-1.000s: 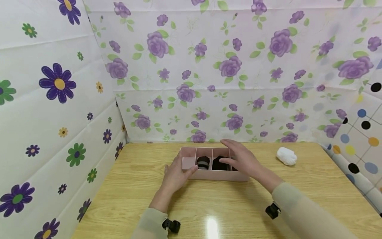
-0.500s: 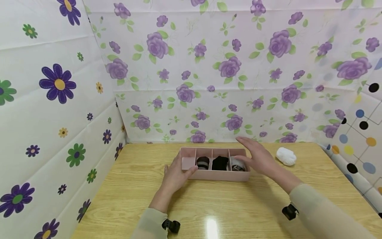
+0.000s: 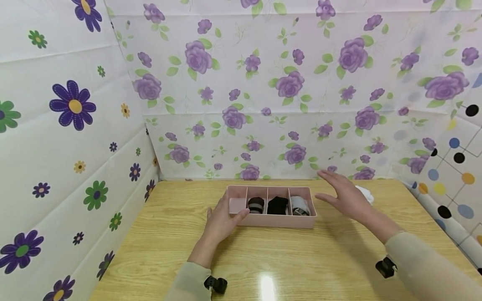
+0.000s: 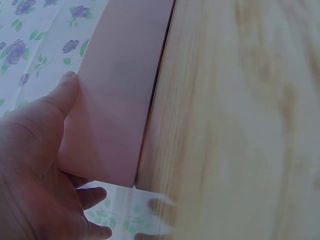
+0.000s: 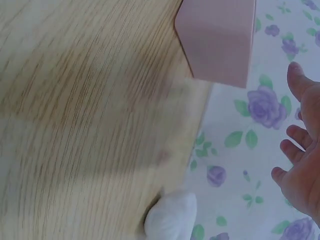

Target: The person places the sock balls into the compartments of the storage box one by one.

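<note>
A pink organizer box [image 3: 276, 221] with compartments in a row stands on the table. Its leftmost compartment holds nothing. The others hold a rolled dark sock with grey stripes [image 3: 256, 205], a black rolled sock [image 3: 278, 205] and a grey rolled sock [image 3: 300, 205]. My left hand [image 3: 221, 220] holds the box's left end, thumb at the front rim and fingers along the side. To the right of the box, touching nothing, my right hand [image 3: 348, 198] hovers with fingers extended. Behind it lies a white cloth bundle [image 3: 365, 193], partly hidden; the right wrist view shows more of this bundle [image 5: 172, 216].
The wooden table [image 3: 180, 251] runs up to a wall covered in purple-flowered sheeting [image 3: 233, 142]. More patterned sheeting closes off the left side [image 3: 86, 167] and the right side [image 3: 452, 175]. Both sleeves carry black wrist devices.
My right hand has moved right, from over the box's right end to beside it, uncovering the grey rolled sock and partly covering the white bundle. My left hand and the box have stayed put.
</note>
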The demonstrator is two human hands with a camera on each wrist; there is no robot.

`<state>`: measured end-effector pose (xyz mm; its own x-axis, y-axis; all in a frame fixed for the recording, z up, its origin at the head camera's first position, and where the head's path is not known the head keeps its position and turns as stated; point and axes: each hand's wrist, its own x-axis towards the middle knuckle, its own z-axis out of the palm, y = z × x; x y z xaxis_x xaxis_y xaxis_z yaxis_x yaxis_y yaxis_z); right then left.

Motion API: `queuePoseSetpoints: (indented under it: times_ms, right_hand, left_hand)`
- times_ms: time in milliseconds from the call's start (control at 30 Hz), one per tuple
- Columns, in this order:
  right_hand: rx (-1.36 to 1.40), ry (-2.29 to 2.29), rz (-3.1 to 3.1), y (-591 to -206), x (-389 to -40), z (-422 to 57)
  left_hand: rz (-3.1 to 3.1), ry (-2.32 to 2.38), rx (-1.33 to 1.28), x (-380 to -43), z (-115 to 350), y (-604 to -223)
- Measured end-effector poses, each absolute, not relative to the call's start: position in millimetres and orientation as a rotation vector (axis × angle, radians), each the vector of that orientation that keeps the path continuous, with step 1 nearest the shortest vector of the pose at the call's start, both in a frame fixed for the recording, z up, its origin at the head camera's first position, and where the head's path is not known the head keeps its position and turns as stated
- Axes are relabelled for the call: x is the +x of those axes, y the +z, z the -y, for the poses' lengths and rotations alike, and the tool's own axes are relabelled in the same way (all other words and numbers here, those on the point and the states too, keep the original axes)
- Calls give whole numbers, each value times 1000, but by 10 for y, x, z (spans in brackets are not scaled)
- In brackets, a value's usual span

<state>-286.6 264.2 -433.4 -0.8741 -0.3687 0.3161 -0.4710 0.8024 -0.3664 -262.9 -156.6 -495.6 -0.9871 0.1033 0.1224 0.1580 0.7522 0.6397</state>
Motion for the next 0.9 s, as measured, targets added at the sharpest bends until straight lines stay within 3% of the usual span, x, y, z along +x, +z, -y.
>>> queuePoseSetpoints:
  times_ms: [900]
  right_hand:
    - [455,625,2790,-4601,-3041,-3368]
  left_hand:
    - [2857,-1067,-218,-2631,1567,-4962]
